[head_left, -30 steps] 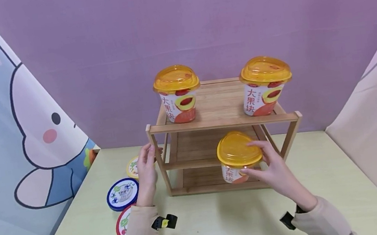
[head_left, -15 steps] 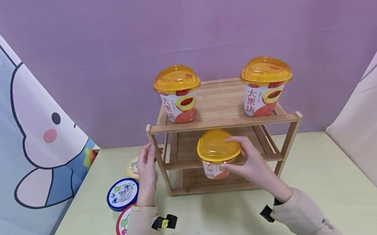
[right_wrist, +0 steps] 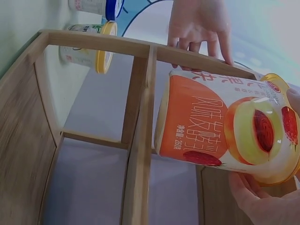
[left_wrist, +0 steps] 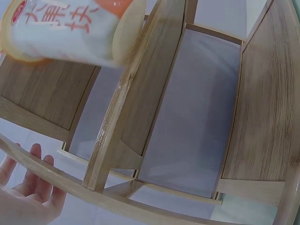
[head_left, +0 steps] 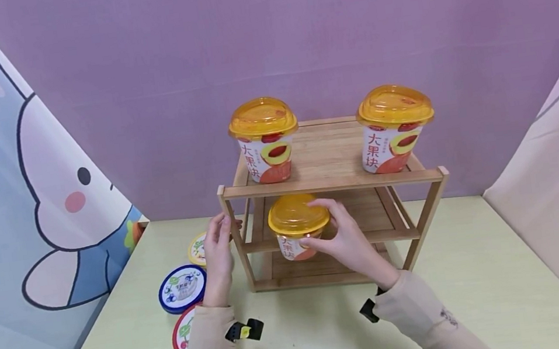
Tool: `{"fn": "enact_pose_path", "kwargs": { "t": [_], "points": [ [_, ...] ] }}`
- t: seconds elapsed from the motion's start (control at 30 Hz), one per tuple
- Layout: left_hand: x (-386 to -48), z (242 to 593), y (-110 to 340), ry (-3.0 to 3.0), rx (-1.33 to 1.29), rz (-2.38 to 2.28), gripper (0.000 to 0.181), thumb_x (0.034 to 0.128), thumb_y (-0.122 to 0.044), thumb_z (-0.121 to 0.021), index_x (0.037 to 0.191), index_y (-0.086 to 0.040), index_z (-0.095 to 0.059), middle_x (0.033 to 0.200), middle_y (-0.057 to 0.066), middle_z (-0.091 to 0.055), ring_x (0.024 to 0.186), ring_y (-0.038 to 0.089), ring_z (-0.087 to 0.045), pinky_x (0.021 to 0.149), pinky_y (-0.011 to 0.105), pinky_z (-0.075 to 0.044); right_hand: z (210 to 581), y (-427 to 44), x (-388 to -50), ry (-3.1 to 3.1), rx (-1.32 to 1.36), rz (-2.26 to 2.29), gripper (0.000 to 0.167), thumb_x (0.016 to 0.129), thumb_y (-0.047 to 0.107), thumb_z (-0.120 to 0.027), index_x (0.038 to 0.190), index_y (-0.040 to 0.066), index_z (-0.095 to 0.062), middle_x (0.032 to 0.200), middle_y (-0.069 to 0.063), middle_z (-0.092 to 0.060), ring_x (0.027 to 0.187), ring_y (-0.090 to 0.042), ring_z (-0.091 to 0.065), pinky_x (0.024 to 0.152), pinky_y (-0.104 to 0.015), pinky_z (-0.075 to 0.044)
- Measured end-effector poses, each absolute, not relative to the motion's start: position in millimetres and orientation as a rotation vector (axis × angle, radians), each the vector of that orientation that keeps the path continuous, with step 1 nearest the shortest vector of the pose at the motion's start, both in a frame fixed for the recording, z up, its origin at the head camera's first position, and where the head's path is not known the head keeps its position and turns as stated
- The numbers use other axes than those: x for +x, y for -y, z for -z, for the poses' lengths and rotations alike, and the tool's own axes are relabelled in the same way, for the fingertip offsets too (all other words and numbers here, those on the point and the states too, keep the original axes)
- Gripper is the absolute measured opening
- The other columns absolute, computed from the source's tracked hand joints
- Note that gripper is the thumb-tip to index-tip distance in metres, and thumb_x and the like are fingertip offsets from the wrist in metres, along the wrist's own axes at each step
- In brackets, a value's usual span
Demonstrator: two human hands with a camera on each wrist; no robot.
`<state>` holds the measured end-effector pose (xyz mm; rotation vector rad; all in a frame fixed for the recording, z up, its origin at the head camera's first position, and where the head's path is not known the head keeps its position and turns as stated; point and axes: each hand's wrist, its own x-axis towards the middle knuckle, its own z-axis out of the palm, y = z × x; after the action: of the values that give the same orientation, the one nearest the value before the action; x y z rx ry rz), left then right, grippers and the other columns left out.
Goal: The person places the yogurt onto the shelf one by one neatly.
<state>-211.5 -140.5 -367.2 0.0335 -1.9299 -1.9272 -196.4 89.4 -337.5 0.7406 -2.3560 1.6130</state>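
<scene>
Grasping yellow-lidded cup point(head_left: 293, 220) in right hand point(head_left: 345, 242), near middle shelf point(head_left: 370, 215) of wooden rack point(head_left: 333, 181). Gripping left front post point(head_left: 242, 260) in left hand point(head_left: 218, 256).

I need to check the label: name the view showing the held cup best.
The right wrist view: the held cup looms large, its label mostly readable, though its top is cropped. Head shows it smaller, label partly covered; left wrist crops the label.
</scene>
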Motion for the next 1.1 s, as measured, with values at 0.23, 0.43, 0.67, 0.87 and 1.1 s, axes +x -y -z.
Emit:
{"fn": "enact_pose_path", "kwargs": {
  "t": [0.23,0.43,0.67,0.87,1.1],
  "points": [
    [-212,368,141,1.923,0.031,1.937,0.035,0.0951,-0.023,-0.04,0.116,0.004,-0.046,0.101,0.015,-0.058,0.092,0.001,-0.05,0.093,0.036,-0.037,339,-78,-204,2.357,0.743,-1.624,0.056,0.074,0.019,-0.072,0.12,0.016,-0.041,0.119,-0.006,-0.041,0.106,-0.02,-0.045,0.093,-0.04,-0.038],
    [-211,368,141,1.934,0.033,1.931,0.036,0.0953,-0.023,-0.039,0.118,0.004,-0.046,0.108,0.022,-0.054,0.101,0.014,-0.05,0.094,0.037,-0.037,341,-72,-210,2.367,0.729,-1.596,0.055,0.075,0.022,-0.071,0.121,0.015,-0.041,0.117,-0.005,-0.044,0.104,-0.019,-0.046,0.089,-0.039,-0.042],
    [-211,368,141,1.947,0.03,1.927,0.038,0.0953,-0.025,-0.039,0.12,0.004,-0.044,0.113,0.024,-0.051,0.108,0.028,-0.047,0.095,0.039,-0.035,340,-67,-217,2.389,0.671,-1.598,0.059,0.074,0.026,-0.071,0.123,0.013,-0.041,0.119,-0.005,-0.045,0.106,-0.019,-0.046,0.091,-0.038,-0.04],
    [-211,368,141,1.945,0.026,1.917,0.037,0.0953,-0.025,-0.039,0.118,0.003,-0.045,0.108,0.023,-0.054,0.101,0.018,-0.051,0.094,0.038,-0.036,337,-63,-223,2.441,0.597,-1.668,0.069,0.073,0.028,-0.071,0.13,0.013,-0.035,0.126,-0.005,-0.044,0.11,-0.02,-0.047,0.095,-0.037,-0.038],
    [-210,368,140,1.922,0.013,1.932,0.035,0.0949,-0.026,-0.04,0.116,0.001,-0.047,0.1,0.014,-0.058,0.092,0.005,-0.052,0.092,0.034,-0.038,327,-58,-225,2.442,0.577,-1.737,0.071,0.077,0.021,-0.069,0.135,0.014,-0.029,0.133,-0.007,-0.038,0.117,-0.022,-0.042,0.098,-0.038,-0.034]
  ]
}}
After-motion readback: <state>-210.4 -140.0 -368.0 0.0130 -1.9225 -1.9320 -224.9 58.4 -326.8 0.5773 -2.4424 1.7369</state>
